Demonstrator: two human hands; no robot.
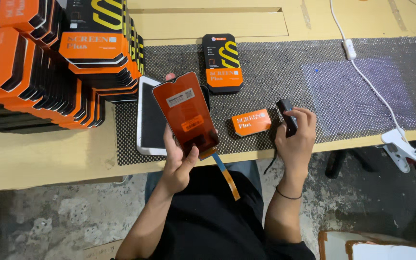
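Left hand lifts an orange phone screen panel; right hand grips a small black device.

Head view: at frame centre the left hand pinches the screen panel by its lower edge, ribbon cable dangling; the right hand is closed around the black device. Keeping the panel tilted flat to the device, fingers off the cable, should serve best. Orange boxes are stacked at upper left.

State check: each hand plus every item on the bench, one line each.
left hand: holds orange screen panel upright, ribbon cable hanging
right hand: gripping small black device
black-and-orange box: flat on mat, closed
small orange card: flat on mat
white tray: flat, behind panel
stacked boxes: piled left
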